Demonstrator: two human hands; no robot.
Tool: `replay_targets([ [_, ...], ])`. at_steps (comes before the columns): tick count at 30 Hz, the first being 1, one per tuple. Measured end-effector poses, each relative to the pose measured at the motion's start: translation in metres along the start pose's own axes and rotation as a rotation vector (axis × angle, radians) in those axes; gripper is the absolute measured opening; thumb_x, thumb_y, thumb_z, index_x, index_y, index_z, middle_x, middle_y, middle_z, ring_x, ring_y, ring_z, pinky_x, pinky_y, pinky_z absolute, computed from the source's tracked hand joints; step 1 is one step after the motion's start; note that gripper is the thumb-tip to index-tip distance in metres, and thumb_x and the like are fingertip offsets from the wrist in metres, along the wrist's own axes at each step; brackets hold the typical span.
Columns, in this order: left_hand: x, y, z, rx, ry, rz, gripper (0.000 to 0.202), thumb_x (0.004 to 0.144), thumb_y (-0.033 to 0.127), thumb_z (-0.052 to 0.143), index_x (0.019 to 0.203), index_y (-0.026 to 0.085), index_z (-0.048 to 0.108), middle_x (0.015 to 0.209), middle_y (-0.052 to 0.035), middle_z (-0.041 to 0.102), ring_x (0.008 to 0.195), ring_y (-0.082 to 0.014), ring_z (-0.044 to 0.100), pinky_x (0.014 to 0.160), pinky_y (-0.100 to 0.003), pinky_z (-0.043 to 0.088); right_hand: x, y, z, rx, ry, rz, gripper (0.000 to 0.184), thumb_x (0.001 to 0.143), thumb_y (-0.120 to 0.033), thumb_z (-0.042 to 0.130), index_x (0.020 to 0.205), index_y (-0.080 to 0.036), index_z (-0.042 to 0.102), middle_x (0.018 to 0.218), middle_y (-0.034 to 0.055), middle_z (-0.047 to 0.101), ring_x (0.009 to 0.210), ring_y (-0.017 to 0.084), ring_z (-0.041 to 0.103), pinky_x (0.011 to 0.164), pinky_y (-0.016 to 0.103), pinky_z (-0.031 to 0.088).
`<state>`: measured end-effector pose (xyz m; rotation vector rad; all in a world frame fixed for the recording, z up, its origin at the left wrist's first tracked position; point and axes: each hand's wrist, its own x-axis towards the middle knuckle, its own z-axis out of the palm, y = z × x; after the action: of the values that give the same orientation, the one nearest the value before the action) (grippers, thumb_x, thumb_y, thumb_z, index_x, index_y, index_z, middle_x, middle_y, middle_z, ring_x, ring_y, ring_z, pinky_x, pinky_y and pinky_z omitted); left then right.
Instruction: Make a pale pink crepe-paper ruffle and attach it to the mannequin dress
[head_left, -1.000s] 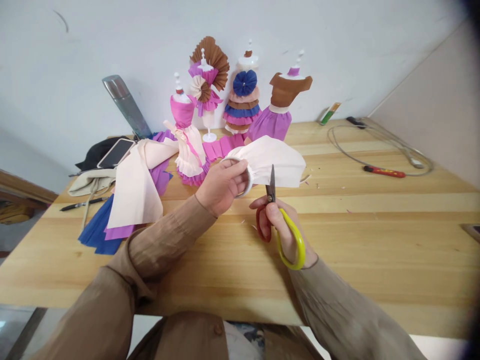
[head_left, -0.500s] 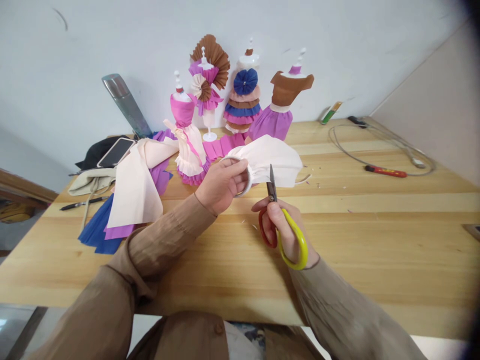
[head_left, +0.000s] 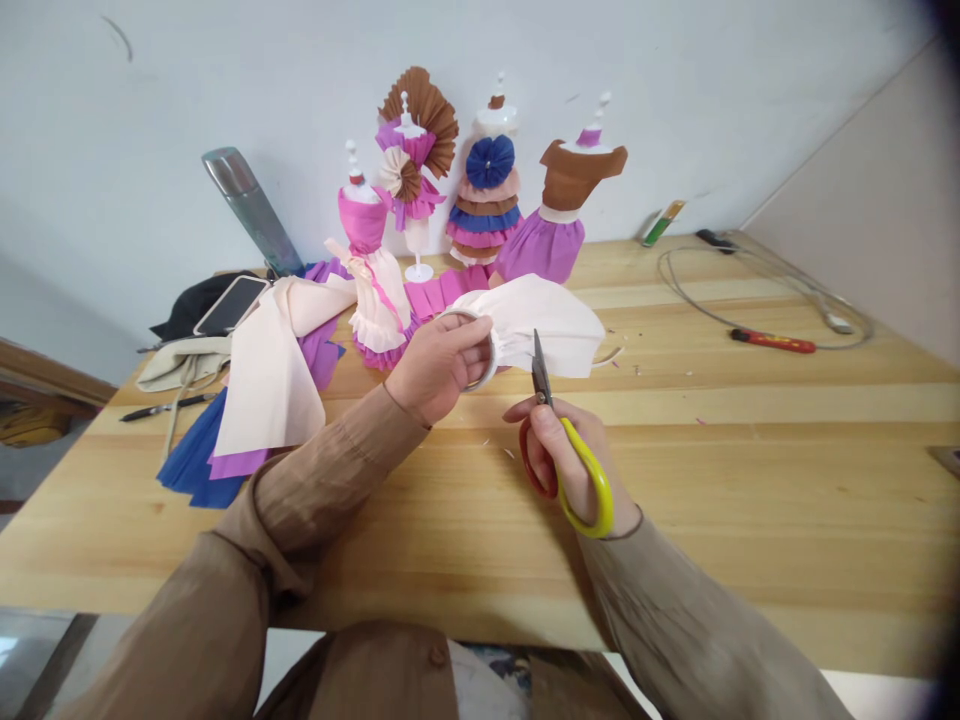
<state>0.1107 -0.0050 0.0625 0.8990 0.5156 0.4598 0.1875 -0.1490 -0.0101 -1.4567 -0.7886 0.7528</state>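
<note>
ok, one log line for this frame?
left hand: grips white ring, cream paper | right hand: holds scissors, blades shut, pointing up | wooden table

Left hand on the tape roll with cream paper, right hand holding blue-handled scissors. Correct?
Not quite. The head view shows the scissors with one yellow and one red handle, not blue. Otherwise correct: the left hand grips the tape roll with the cream paper, and the right hand holds the scissors.
</note>
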Motion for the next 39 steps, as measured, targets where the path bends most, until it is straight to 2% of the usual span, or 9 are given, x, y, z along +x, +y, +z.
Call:
replay_targets([
  [6, -0.0014, 0.0009, 0.0030, 0.030, -0.009, 0.009, 0.016, 0.089, 0.012, 0.054, 0.074, 0.013, 0.049, 0.065, 0.0008, 0.056, 0.057, -0.0071, 0.057, 0.059, -0.019, 0.049, 0.0016, 0.0032, -0.0032, 0.039, -0.056, -0.048, 0.055, 0.084, -0.069, 0.052, 0.096, -0.016, 0.059, 0.045, -0.0052, 0.047, 0.041, 0.012, 0.044, 0.042, 0.027, 0.037],
  [15, -0.0031, -0.0032, 0.0053, 0.075, -0.038, 0.025, 0.022, 0.088, 0.011, 0.055, 0.068, 0.014, 0.048, 0.054, 0.0053, 0.045, 0.047, -0.0043, 0.045, 0.049, -0.014, 0.037, 0.0036, 0.0055, -0.0040, 0.028, -0.065, -0.071, 0.053, 0.085, -0.068, 0.051, 0.099, -0.017, 0.059, 0.050, -0.0037, 0.049, 0.045, 0.014, 0.047, 0.047, 0.030, 0.041],
  [21, -0.0027, -0.0065, 0.0049, 0.093, -0.049, 0.023, 0.024, 0.086, 0.014, 0.060, 0.067, 0.015, 0.046, 0.051, 0.0067, 0.041, 0.045, -0.0043, 0.043, 0.046, -0.015, 0.032, 0.0034, 0.0047, -0.0036, 0.025, -0.049, -0.071, 0.057, 0.085, -0.070, 0.050, 0.099, -0.016, 0.059, 0.050, -0.0030, 0.050, 0.046, 0.015, 0.048, 0.048, 0.031, 0.040],
  [26, -0.0030, -0.0057, 0.0063, 0.110, -0.043, 0.034, 0.025, 0.089, 0.011, 0.054, 0.065, 0.015, 0.046, 0.048, 0.0064, 0.042, 0.043, -0.0042, 0.041, 0.044, -0.016, 0.029, 0.0027, 0.0032, -0.0052, 0.019, -0.047, -0.071, 0.057, 0.085, -0.070, 0.049, 0.098, -0.015, 0.059, 0.049, -0.0035, 0.048, 0.045, 0.015, 0.047, 0.047, 0.031, 0.038],
  [39, -0.0022, -0.0054, 0.0031, 0.121, -0.069, 0.026, 0.022, 0.086, 0.015, 0.060, 0.068, 0.015, 0.047, 0.051, 0.0065, 0.043, 0.045, -0.0044, 0.041, 0.046, -0.016, 0.032, -0.0003, -0.0005, -0.0040, 0.031, -0.050, -0.046, 0.054, 0.085, -0.069, 0.050, 0.094, -0.017, 0.059, 0.044, -0.0045, 0.045, 0.041, 0.013, 0.042, 0.043, 0.028, 0.032],
])
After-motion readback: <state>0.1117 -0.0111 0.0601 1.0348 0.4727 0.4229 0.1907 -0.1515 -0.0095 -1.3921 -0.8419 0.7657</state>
